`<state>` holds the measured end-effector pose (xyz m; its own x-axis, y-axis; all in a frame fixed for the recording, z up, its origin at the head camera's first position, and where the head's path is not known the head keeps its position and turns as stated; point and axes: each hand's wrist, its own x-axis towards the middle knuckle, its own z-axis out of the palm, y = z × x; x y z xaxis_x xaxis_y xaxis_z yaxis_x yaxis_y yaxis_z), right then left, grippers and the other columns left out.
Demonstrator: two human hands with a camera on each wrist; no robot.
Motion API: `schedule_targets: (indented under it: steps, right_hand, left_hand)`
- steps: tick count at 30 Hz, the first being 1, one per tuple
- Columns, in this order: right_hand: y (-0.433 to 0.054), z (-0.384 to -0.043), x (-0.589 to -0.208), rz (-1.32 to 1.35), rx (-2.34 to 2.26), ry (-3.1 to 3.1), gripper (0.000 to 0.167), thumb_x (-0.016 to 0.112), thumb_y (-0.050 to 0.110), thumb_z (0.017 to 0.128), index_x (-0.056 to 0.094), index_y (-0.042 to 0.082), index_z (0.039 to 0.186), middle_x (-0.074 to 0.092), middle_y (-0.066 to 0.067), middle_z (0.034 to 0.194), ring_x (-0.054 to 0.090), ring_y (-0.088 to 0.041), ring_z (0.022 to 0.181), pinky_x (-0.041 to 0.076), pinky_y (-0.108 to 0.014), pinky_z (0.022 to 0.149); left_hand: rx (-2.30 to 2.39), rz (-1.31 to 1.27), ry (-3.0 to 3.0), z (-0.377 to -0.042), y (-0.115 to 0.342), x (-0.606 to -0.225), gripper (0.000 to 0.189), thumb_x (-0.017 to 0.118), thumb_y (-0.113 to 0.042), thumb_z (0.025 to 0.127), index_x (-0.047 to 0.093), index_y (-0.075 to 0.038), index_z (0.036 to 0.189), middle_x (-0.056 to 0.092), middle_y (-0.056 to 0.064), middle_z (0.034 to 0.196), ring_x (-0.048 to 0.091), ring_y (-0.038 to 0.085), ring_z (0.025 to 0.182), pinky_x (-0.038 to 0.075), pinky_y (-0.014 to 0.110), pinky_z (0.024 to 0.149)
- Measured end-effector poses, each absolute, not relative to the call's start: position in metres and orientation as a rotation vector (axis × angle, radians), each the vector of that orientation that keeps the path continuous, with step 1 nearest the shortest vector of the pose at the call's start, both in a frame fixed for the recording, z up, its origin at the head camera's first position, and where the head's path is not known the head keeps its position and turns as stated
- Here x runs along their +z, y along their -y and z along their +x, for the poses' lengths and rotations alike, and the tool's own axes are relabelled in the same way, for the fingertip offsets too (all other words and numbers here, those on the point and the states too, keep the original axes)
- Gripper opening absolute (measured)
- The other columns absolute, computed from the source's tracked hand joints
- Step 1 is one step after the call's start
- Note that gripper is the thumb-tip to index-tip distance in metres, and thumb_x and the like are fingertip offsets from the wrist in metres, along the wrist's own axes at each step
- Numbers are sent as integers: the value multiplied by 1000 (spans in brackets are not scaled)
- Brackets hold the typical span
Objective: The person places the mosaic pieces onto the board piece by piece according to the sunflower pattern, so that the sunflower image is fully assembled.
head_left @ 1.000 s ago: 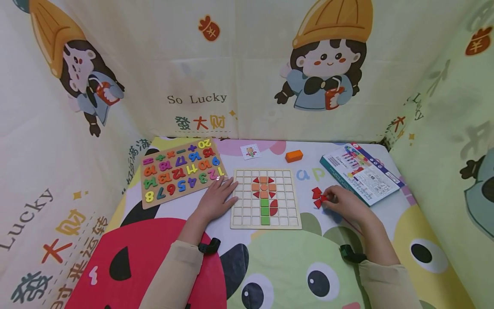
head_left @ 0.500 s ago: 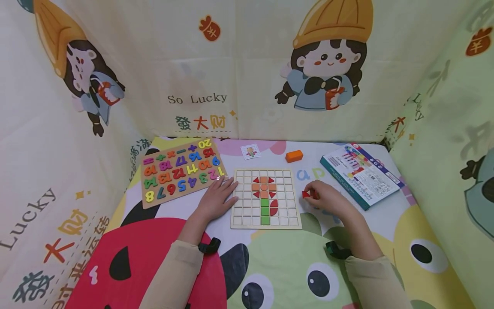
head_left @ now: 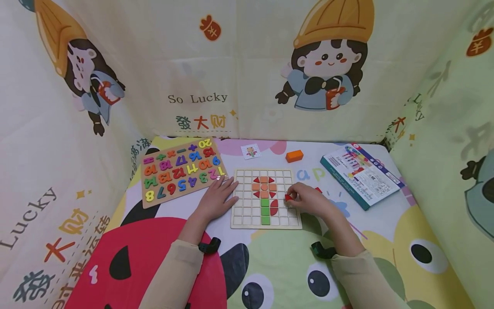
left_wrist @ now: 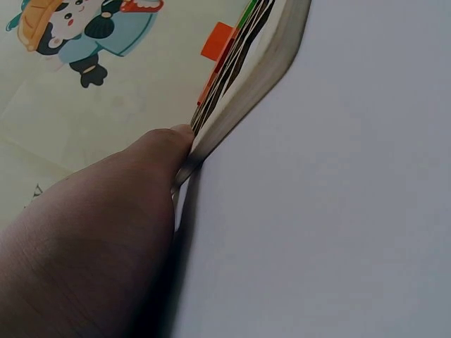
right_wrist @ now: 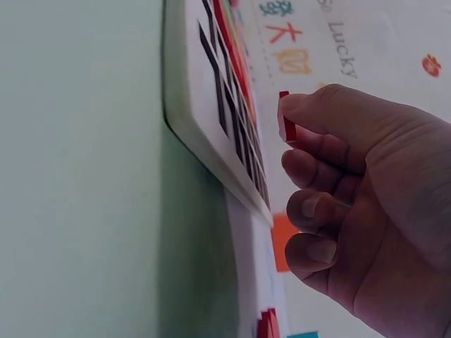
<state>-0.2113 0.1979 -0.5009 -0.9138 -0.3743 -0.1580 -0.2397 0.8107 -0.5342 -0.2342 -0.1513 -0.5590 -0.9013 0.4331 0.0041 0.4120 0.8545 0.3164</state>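
Note:
In the head view, a wooden grid board (head_left: 285,219) lies mid-table. On it, orange squares and small red triangles ring an orange circle, above a column of green squares (head_left: 265,210). A red leaf-like shape (head_left: 274,207) sits right of the green. My left hand (head_left: 216,199) rests at the board's left edge with fingers extended; in the left wrist view its thumb (left_wrist: 165,144) touches the board's side. Over the board's right edge, my right hand (head_left: 310,199) pinches a small red piece (right_wrist: 288,120) between thumb and finger. Another red piece (head_left: 318,189) lies behind that hand, partly hidden.
A number puzzle board (head_left: 154,199) lies at the left, close to the left fingertips. Farther back are a small picture card (head_left: 251,151) and an orange block (head_left: 294,156). A flat box (head_left: 362,174) lies at the right.
My right hand has moved left from the loose red pieces to the board's right edge, carrying a red piece. My left hand has stayed in place.

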Motion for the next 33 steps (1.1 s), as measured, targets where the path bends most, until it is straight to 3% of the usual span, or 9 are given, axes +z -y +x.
schedule_targets:
  steps: [33]
  right_hand:
    - [-179,-210,-517,-507,-667,-2775,21,71,34,91,62,20,103,56,5,88,53,-15,85,46,-29,75]
  left_hand:
    - [485,656,-2954,-234,150,-558,65,45,-57,99,28,-32,156,23,-8,165,4,23,156,10,49,126]
